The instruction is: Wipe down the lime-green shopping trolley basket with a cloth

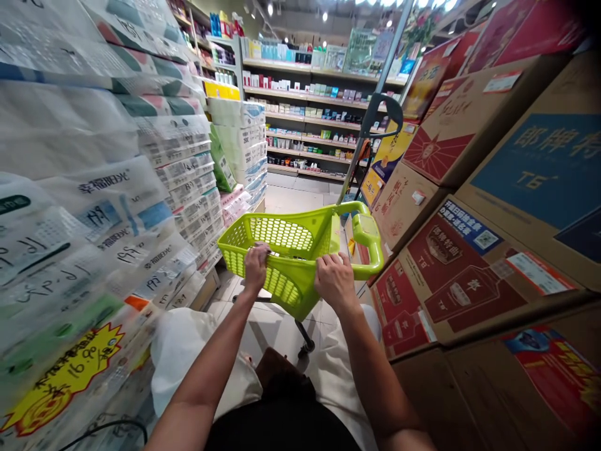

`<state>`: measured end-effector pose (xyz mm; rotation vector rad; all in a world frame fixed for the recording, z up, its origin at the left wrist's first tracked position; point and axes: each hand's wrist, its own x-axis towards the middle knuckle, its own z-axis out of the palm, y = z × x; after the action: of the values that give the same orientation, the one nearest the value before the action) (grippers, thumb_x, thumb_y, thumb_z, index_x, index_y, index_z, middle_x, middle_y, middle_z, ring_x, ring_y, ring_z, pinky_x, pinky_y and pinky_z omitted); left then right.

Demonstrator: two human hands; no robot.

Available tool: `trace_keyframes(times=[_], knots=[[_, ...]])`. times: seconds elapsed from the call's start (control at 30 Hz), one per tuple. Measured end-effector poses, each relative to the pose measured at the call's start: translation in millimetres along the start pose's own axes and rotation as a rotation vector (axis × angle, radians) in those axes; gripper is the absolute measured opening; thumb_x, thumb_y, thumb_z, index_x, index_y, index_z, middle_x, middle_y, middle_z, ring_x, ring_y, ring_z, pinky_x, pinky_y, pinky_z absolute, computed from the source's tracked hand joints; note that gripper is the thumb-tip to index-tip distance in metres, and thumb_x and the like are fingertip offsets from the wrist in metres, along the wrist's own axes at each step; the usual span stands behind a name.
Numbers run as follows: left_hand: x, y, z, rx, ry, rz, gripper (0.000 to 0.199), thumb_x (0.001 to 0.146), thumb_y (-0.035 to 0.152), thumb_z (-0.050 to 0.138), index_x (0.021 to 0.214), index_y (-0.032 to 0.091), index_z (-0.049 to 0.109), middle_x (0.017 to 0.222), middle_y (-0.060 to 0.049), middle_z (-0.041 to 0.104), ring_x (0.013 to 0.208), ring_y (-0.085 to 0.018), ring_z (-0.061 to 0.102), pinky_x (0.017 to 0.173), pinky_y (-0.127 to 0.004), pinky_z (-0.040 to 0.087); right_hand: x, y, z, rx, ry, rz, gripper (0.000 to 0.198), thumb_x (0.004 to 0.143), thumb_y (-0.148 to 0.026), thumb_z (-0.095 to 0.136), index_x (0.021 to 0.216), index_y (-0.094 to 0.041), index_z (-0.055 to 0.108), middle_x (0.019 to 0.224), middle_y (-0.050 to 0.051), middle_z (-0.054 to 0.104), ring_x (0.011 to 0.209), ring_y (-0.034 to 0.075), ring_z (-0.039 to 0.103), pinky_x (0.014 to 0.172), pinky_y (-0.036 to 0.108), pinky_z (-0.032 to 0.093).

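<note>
A lime-green plastic shopping cart stands sideways in front of me, its perforated basket open at the top. My left hand is closed over the near rim toward the basket's left end. Farther right on that same rim, my right hand grips beside the cart's looped green handle. Fingers of both hands curl over the edge, partly out of sight. Below the basket, a dark leg with a caster wheel rests on the floor. The bottom inside the basket is mostly hidden.
Stacked tissue packs rise close on the left, with a yellow price sign. Piled cardboard boxes line the right. A pole with a dark grey handle leans behind the cart. Shelves of goods stand across the tiled floor.
</note>
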<state>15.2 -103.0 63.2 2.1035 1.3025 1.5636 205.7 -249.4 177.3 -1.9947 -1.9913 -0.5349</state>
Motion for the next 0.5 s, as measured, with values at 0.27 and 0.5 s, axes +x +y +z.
trace_keyframes(times=[0.27,0.5], knots=[[-4.7,-17.5,-13.2,0.035,0.047,-0.006,0.028,0.104,0.028,0.039,0.103,0.023,0.067,0.105,-0.010,0.070,0.106,-0.026,0.063,0.105,-0.046,0.047,14.4,-24.2,14.0,0.006,-0.047,-0.067,0.023,0.096,-0.016,0.048,0.091,-0.018,0.070,0.096,0.011,0.073,0.094,0.024,0.059,0.112,0.042,0.028],[5.0,-40.5,-30.8,0.034,0.005,-0.036,0.027,0.102,0.025,0.041,0.103,0.023,0.067,0.107,-0.010,0.072,0.107,-0.026,0.064,0.104,-0.044,0.047,33.0,-44.2,27.0,0.027,-0.098,-0.119,0.020,0.094,-0.015,0.050,0.091,-0.018,0.070,0.094,0.009,0.074,0.091,0.022,0.061,0.108,0.041,0.030]])
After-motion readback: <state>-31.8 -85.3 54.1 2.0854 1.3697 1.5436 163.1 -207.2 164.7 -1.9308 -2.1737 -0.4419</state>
